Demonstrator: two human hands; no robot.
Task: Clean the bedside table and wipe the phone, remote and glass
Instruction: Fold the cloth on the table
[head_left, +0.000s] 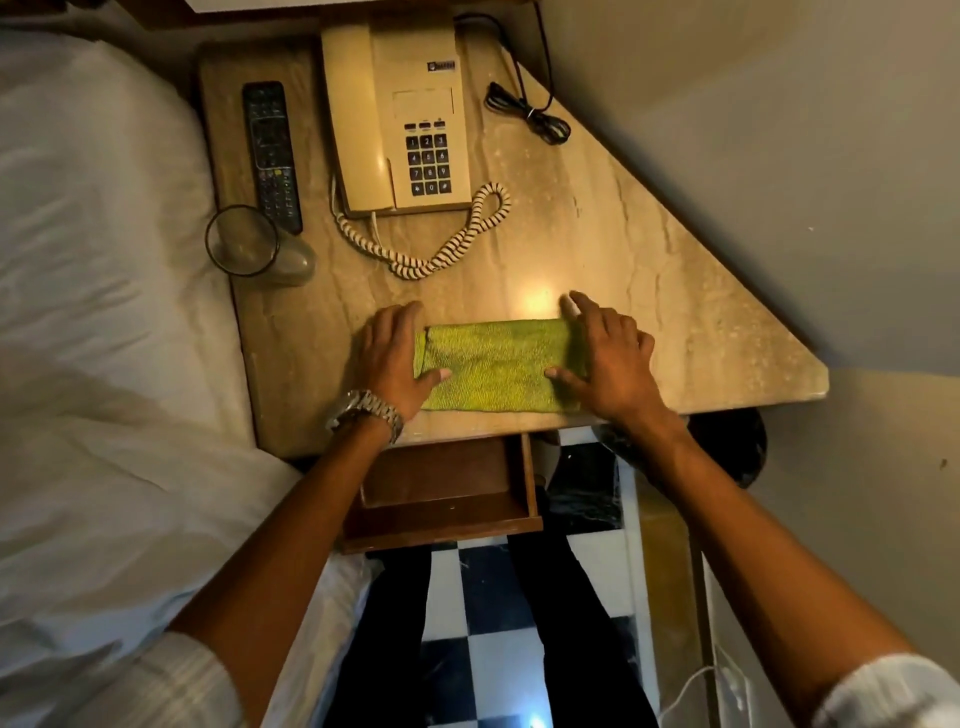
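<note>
Both hands are down on the green cloth (496, 364) now: the left hand (392, 358) lies flat over its left end, fingers spread and thumb resting on the fabric, and the right hand (608, 358) covers the right end the same way, palm down, gripping nothing. That cloth is a fuzzy microfibre folded into a neat rectangle, lying near the front edge of the bedside table (649, 291), whose top is polished beige stone with pale veins and a lamp glare just behind the cloth. Further back sits the cream phone (400, 119), handset in its cradle, dark keypad facing up, its striped coiled cord (441, 249) looping toward the cloth. Left of the phone lies the black remote (271, 156), long and slim, and just in front of it stands the clear glass (243, 240), right at the bed-side edge. A bundled black cable (527, 111) rests at the rear right. Below the tabletop a wooden drawer (447, 493) hangs open, and a metal watch (366, 410) circles the left wrist.
</note>
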